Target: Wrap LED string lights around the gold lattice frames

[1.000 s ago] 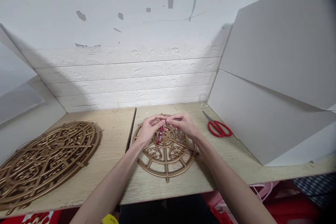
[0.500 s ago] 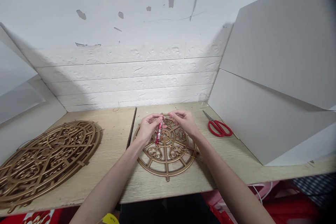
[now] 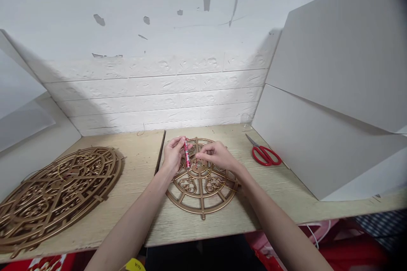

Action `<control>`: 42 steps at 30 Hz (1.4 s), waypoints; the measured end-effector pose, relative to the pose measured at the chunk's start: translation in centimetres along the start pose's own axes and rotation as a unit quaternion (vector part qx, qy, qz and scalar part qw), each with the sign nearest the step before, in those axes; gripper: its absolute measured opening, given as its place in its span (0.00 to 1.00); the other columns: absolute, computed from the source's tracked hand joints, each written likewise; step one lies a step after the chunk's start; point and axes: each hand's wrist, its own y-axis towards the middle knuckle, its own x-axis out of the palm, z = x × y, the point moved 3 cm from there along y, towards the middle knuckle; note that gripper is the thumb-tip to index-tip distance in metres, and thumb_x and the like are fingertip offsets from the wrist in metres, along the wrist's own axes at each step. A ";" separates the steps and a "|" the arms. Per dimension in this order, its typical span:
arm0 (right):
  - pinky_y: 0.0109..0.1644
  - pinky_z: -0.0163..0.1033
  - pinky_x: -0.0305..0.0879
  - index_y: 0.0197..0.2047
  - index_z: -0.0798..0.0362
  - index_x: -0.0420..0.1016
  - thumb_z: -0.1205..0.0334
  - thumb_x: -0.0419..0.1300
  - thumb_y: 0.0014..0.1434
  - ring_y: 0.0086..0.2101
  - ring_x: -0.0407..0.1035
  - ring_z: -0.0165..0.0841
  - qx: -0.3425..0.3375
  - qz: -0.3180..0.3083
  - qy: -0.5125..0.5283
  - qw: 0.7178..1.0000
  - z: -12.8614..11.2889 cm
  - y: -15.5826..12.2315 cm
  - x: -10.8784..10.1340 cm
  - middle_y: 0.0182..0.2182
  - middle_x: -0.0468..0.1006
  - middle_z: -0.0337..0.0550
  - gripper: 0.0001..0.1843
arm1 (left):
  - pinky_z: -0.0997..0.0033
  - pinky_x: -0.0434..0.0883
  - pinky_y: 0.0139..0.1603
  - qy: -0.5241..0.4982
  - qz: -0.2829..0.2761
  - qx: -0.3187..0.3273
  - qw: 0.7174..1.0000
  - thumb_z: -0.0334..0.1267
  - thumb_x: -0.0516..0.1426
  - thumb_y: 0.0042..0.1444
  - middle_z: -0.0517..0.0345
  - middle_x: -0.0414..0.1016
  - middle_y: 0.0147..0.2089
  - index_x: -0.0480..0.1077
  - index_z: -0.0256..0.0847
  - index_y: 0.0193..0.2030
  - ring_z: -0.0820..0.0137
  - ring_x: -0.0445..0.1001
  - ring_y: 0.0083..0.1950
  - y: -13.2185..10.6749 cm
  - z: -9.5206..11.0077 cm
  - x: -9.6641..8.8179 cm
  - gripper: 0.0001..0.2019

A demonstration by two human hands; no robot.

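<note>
My left hand (image 3: 173,155) is closed around the upper end of a slim red-and-silver tube (image 3: 187,155), which points downward over a round gold openwork panel (image 3: 203,210). The panel lies flat on the table in front of me. My right hand (image 3: 216,155) hovers above the panel's centre, thumb and fingertips pinched together to the right of the tube; whatever is between them is too small to make out. A thin yellowish cord (image 3: 229,187) trails over the panel's right side.
More gold panels (image 3: 60,194) lie stacked at the left. Red-handled scissors (image 3: 266,155) rest on the table at the right. White boards (image 3: 318,135) stand on both sides, and a white brick-patterned wall (image 3: 190,93) closes the back. A dark gap (image 3: 160,152) divides the tabletop.
My hands have moved apart. The left has shifted slightly left with the tube, and the right has come down and left from the tube's top to above the panel's centre.
</note>
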 end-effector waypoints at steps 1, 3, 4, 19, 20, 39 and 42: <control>0.24 0.32 0.50 0.26 0.57 0.80 0.45 0.60 0.54 0.20 0.57 0.25 0.002 -0.016 -0.020 1.000 0.0 0.0 0.1 0.17 0.71 0.38 0.22 | 0.69 0.75 0.39 -0.008 0.007 0.002 1.000 0.33 0.68 0.39 0.58 0.75 0.30 0.72 0.34 0.31 0.74 0.76 0.29 0.1 0.0 -0.1 0.12; 0.23 0.32 0.47 0.27 0.55 0.81 0.46 0.62 0.52 0.19 0.54 0.24 0.008 -0.034 -0.051 0.998 0.1 0.0 0.2 0.16 0.70 0.37 0.19 | 0.68 0.75 0.40 -0.018 0.018 0.007 1.000 0.32 0.67 0.40 0.58 0.75 0.29 0.71 0.34 0.31 0.74 0.75 0.29 0.2 0.0 -0.2 0.11; 0.22 0.32 0.46 0.28 0.55 0.81 0.47 0.63 0.52 0.19 0.53 0.24 0.010 -0.038 -0.055 0.998 0.1 0.0 0.3 0.16 0.70 0.37 0.18 | 0.68 0.75 0.40 -0.019 0.023 0.007 1.000 0.32 0.67 0.41 0.58 0.75 0.29 0.71 0.34 0.30 0.74 0.75 0.29 0.2 0.0 -0.3 0.11; 0.25 0.34 0.55 0.26 0.57 0.77 0.46 0.57 0.56 0.22 0.61 0.27 0.050 0.176 0.122 0.975 0.1 -0.2 -3.9 0.23 0.74 0.42 0.21 | 0.73 0.74 0.35 -0.028 0.048 -0.006 0.998 0.31 0.64 0.45 0.56 0.75 0.29 0.71 0.34 0.32 0.73 0.77 0.30 0.4 0.2 -0.7 0.08; 0.25 0.34 0.55 0.27 0.57 0.77 0.46 0.57 0.56 0.22 0.61 0.27 0.051 0.183 0.117 0.975 0.1 -0.3 -4.1 0.24 0.75 0.43 0.22 | 0.74 0.73 0.33 -0.024 0.053 -0.007 0.998 0.32 0.64 0.46 0.56 0.75 0.29 0.71 0.34 0.32 0.72 0.77 0.29 0.4 0.3 -0.8 0.08; 0.28 0.34 0.52 0.33 0.52 0.80 0.60 0.62 0.56 0.23 0.64 0.30 0.049 -0.028 -0.131 0.990 -3.0 -2.6 4.1 0.21 0.75 0.39 0.07 | 0.72 0.75 0.36 -0.056 0.087 0.005 0.995 0.29 0.62 0.49 0.56 0.75 0.28 0.71 0.35 0.30 0.73 0.76 0.30 0.8 0.2 -1.7 0.03; 0.30 0.34 0.55 0.40 0.51 0.81 0.62 0.62 0.56 0.25 0.67 0.30 0.037 -0.033 -0.081 0.995 -3.1 -2.2 4.9 0.26 0.78 0.41 0.09 | 0.72 0.75 0.35 -0.061 0.089 0.002 0.994 0.29 0.61 0.50 0.56 0.75 0.28 0.71 0.35 0.30 0.73 0.76 0.29 0.8 0.2 -1.7 0.03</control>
